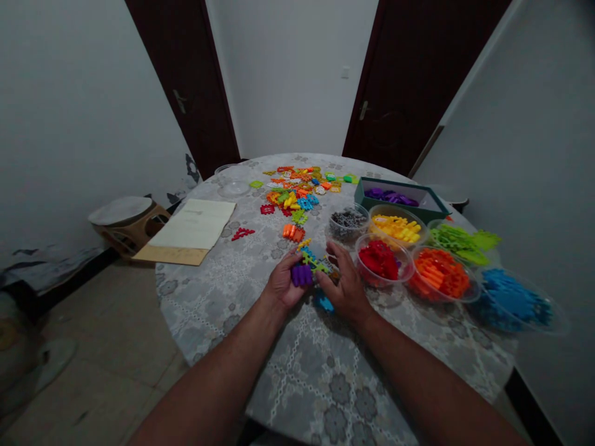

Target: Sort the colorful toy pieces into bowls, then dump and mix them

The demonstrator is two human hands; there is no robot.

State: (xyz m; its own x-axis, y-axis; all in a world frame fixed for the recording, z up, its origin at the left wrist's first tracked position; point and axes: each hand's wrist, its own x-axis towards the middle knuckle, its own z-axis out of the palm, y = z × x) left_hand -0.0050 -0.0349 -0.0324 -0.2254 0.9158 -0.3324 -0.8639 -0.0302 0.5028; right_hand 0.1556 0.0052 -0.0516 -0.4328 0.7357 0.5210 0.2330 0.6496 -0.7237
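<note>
Both my hands meet over the middle of a round table (279, 371) with a grey patterned cloth. My left hand (282, 286) is closed on a small assembly of plastic building pieces (307, 267), purple at the near end with green, yellow and blue parts. My right hand (346, 290) is closed on the other side of the same assembly. A blue piece (325, 303) lies on the cloth just under my right hand. An orange piece (292, 233) lies a little beyond the hands.
A heap of mixed coloured pieces (300, 186) lies at the far side. Clear bowls at right hold grey (348, 219), yellow (398, 228), red (380, 258), orange (439, 275), green (458, 240) and blue (511, 298) pieces. A green box (400, 197) holds purple ones. Paper (195, 226) lies at left; a stool (125, 218) stands beyond.
</note>
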